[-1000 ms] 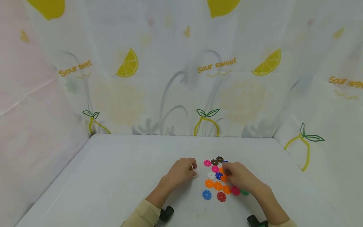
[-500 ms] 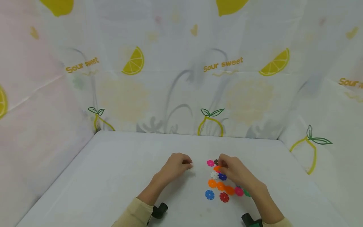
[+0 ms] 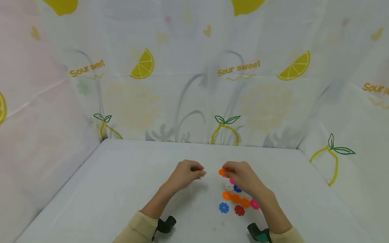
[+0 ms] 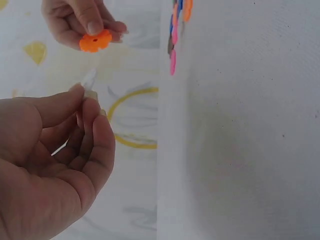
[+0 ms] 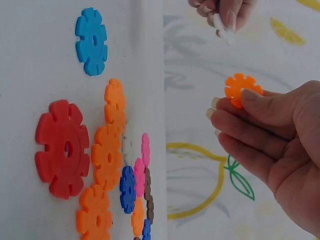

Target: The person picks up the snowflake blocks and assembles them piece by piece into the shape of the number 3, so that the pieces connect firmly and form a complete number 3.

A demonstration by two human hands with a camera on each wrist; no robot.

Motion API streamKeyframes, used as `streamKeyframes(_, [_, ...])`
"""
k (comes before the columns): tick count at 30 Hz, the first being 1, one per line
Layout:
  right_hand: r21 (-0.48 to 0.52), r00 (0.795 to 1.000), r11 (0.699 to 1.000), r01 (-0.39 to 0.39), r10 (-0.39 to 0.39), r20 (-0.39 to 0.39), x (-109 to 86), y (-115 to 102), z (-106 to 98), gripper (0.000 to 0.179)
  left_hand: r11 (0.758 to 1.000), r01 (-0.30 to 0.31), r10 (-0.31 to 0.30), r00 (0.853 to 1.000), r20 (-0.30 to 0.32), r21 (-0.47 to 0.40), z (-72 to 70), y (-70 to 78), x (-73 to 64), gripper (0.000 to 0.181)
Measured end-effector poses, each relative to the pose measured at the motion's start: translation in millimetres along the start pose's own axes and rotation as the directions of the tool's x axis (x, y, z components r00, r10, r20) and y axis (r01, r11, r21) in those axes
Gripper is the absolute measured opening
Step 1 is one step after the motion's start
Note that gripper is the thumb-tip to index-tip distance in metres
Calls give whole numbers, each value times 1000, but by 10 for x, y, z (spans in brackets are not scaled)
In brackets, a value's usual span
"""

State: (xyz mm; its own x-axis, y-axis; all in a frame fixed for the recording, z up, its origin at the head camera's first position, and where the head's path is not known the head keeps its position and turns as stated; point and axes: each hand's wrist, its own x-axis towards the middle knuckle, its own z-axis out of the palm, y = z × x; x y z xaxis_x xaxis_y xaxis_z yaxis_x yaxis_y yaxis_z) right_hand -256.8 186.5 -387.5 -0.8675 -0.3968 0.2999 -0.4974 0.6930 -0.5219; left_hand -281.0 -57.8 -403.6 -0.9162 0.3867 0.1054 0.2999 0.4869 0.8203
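My left hand [image 3: 184,174] pinches a white notched snowflake disc [image 4: 90,81] between thumb and fingertips, held edge-on above the table. My right hand [image 3: 243,175] pinches an orange snowflake disc [image 5: 236,89], its thumb flat on the face and its notched rim sticking out toward the left hand. A short gap separates the two discs in the left wrist view. Below the right hand lie loose discs: a white one [image 3: 229,186], a dark blue one [image 3: 237,188] and several orange ones [image 3: 236,199]. Part of this group is hidden behind the right hand and forearm.
Nearest me on the white table [image 3: 121,189] lie a light blue disc [image 3: 224,207] and a red disc [image 3: 239,210], with a pink disc [image 3: 254,204] beside the orange row. A lemon-print curtain [image 3: 194,84] stands behind the table. Both wrists carry black devices [image 3: 166,224].
My right hand has come away from the group of discs with an orange one and moved left. My left hand has risen from near the table, still holding the white disc. The hands are closer together.
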Motion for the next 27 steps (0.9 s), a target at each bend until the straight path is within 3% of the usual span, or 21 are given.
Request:
streamKeyframes(8, [14, 998, 1000, 14, -13, -66, -19, -88, 10, 10, 993, 35, -34, 999, 7, -116, -21, 40, -33, 20])
streamKeyframes(15, [-5, 978, 992, 123, -122, -167, -41, -138, 3, 12, 965, 54, -50, 998, 23, -257, -46, 102, -67, 24])
streamKeyframes(20, [25, 959, 979, 204, -195, -207, -56, -167, 8, 13, 954, 70, -62, 997, 35, -292, -38, 153, -81, 25])
streamKeyframes(27, [28, 946, 969, 244, -232, -228, -58, -213, 26, 14, 949, 83, -72, 996, 48, -303, -1, 178, -80, 22])
